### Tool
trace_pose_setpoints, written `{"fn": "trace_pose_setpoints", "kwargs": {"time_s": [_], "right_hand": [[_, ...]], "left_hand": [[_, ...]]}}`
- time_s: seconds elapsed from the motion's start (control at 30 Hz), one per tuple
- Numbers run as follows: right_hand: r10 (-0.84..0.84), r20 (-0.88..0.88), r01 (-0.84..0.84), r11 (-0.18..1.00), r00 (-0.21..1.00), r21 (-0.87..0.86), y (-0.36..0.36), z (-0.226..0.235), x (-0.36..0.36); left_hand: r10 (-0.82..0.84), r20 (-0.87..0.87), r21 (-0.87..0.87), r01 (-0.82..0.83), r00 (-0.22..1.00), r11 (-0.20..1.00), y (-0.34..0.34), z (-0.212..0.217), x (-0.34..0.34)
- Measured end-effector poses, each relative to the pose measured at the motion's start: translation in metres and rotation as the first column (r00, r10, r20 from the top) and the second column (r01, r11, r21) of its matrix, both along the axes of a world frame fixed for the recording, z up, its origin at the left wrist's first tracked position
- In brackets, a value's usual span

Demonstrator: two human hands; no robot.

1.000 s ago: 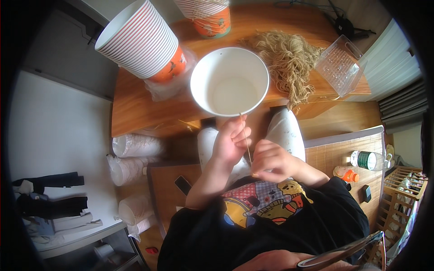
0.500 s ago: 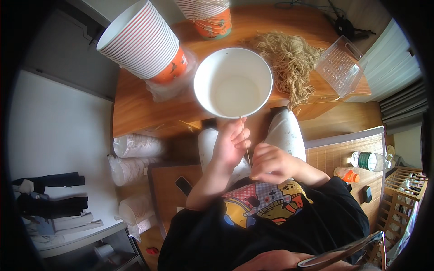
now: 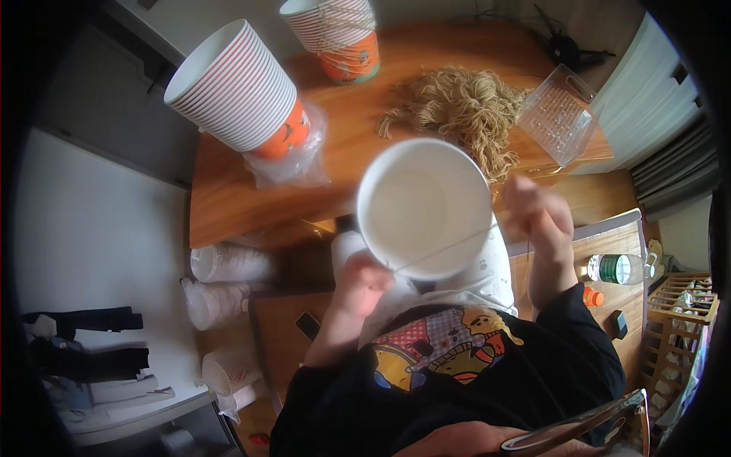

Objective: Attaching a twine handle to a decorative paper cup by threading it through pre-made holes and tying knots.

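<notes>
A white paper bucket is tilted with its open mouth toward me, above my lap. A thin tan string runs slantwise across its mouth between my two hands. My left hand, closed on the string's lower end, is at the bucket's lower left rim; whether it also grips the rim is unclear. To the right of the bucket, my right hand is raised and blurred, its fingers closed on the string's other end. Beyond the bucket a loose pile of tan strings lies on the wooden table.
A tall stack of nested buckets leans on crumpled plastic at the table's left. Behind it stands another stack wound with strings. A clear plastic basket sits at the right edge. Wrapped bucket stacks lie below left; a bottle lies right.
The bucket has shifted right and toward me. My right hand has swung up and right from near my chest, drawing the string across the bucket's mouth. My left hand has moved down and left.
</notes>
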State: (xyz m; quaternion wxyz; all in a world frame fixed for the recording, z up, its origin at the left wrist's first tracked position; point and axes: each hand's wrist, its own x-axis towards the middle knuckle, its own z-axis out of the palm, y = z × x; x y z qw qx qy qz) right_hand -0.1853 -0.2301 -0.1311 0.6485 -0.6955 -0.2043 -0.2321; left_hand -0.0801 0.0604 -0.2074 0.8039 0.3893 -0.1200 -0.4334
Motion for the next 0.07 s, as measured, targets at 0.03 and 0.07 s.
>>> {"fn": "trace_pose_setpoints", "kwargs": {"time_s": [0.03,0.07], "right_hand": [[-0.098,0.003,0.097,0.986,0.995,-0.134,-0.006,0.003,0.006],[-0.185,0.018,0.183,0.947,0.983,-0.262,-0.007,0.006,0.016]], "left_hand": [[-0.032,-0.034,-0.081,0.029,0.999,0.996,0.004,-0.004,-0.004],[-0.058,-0.066,-0.159,0.047,0.996,0.986,0.009,-0.007,-0.008]]}}
